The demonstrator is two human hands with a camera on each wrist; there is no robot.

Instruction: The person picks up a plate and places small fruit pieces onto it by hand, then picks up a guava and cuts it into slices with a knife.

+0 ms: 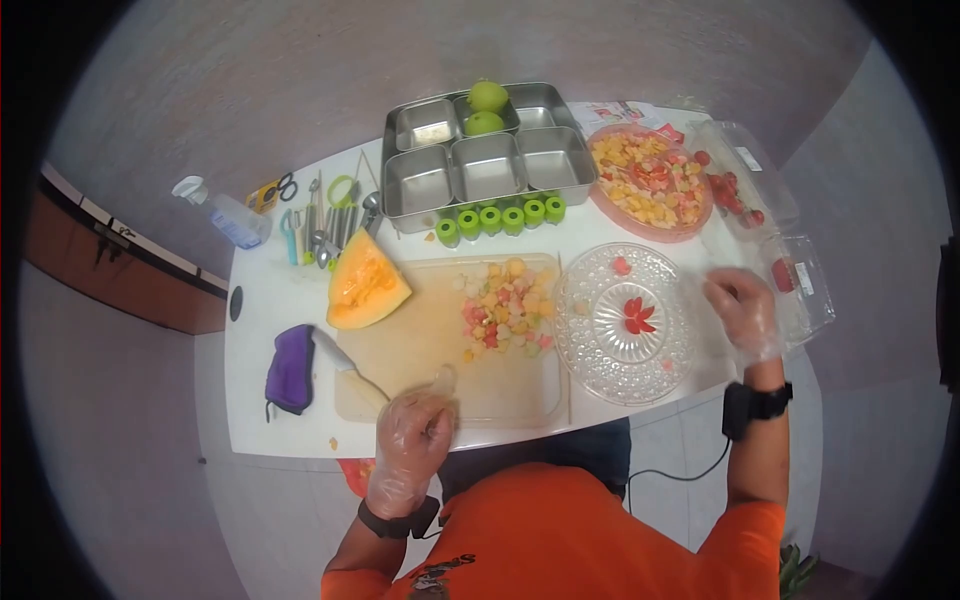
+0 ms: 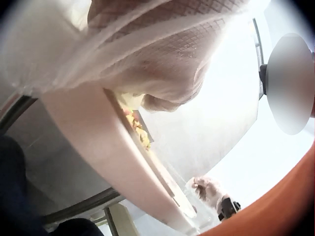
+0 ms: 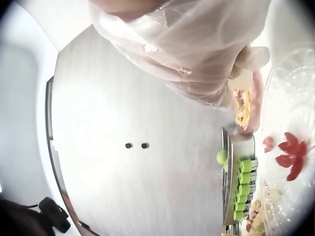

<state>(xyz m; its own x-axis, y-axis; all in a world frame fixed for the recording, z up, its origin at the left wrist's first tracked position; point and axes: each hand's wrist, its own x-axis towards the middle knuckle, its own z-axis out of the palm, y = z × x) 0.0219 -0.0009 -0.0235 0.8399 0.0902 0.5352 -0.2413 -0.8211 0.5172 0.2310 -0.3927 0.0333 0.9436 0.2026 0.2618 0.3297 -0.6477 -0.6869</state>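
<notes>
White tabletop [image 1: 265, 435] | cutting board [image 1: 420, 320] bearing cut fruit [image 1: 510, 310] | glass plate [image 1: 610, 355] on its right | gloved hands, fingers curled, cannot tell if holding anything: left hand [image 1: 412, 440] at board's near edge, right hand [image 1: 745, 310] beside plate | red fruit wedges [image 1: 639, 318] mid-plate

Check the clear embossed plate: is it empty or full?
Neither: the plate is mostly bare, its embossed pattern showing, but red fruit slices fan out near its center and a pinkish piece lies toward the far rim.

Soft, even head-view light; dark fisheye edges; wrist views hazy with glare
</notes>
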